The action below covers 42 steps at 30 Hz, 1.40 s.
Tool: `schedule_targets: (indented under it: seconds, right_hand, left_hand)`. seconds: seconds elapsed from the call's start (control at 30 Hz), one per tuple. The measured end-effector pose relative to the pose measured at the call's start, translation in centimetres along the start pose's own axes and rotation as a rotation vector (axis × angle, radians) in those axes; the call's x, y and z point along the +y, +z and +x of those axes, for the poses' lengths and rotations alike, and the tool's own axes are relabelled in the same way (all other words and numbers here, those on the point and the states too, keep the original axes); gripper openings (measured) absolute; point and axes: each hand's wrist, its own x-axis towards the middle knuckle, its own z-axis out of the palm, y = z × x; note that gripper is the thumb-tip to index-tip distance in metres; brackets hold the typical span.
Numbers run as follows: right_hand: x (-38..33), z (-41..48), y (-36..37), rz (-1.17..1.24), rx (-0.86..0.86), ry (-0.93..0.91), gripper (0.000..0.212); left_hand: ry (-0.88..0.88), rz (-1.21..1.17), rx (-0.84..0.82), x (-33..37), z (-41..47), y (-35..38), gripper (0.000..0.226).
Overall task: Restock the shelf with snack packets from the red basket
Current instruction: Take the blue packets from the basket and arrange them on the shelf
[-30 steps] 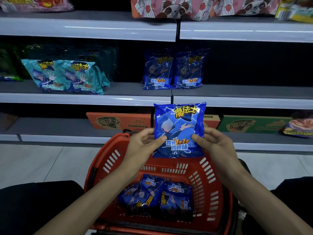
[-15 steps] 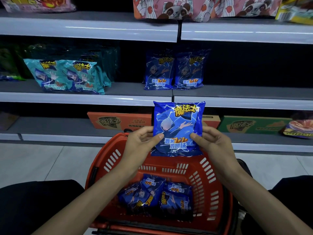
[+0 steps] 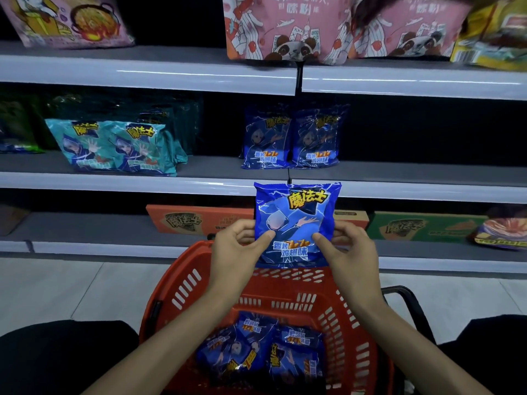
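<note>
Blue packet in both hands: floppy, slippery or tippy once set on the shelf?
Probably light and puffy: the blue packet holds its shape upright with left hand and right hand pinching only its lower sides. Its glossy film may slip. The two shelved packets stand upright, so it likely will, though easily toppled.

Both my bare forearms rise from the bottom edge and converge toward the centre of the frame. My left grip (image 3: 238, 246) sits just left of centre, its thumb on the front of the blue packet (image 3: 296, 220) and its fingers curled behind the edge. My right grip (image 3: 349, 249) mirrors it just right of centre, at the same height.
</note>
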Motion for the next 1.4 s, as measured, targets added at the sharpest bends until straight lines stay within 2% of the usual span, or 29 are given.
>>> schedule_targets:
  seconds: [0.17,0.37,0.73,0.87,1.1,1.4]
  right_hand:
    - [-0.6,1.3,1.2,-0.054,0.037,-0.057,0.019]
    - [-1.1,4.3,2.8,-0.034,0.048,-0.041,0.023]
    - [-2.9,9.3,6.3,-0.008,0.045,-0.120,0.046]
    - [-3.0,11.6,7.7,-0.118,0.023,-0.183,0.046]
    - [-3.0,15.7,10.0,-0.293,-0.038,-0.231,0.029]
    - [-1.4,18.7,12.4,-0.408,-0.146,-0.140,0.048]
  left_hand:
    - [0.015,0.016,0.068,0.2,1.9,0.5,0.006]
    - [0.031,0.048,0.112,0.6,4.8,0.5,0.006]
    - [0.041,0.071,0.149,1.6,12.3,0.9,0.009]
    - [0.057,0.127,0.166,1.5,15.4,1.0,0.009]
    - [0.101,0.196,0.206,0.9,20.5,1.4,0.012]
    - [0.048,0.210,0.206,-0.7,23.8,2.6,0.021]
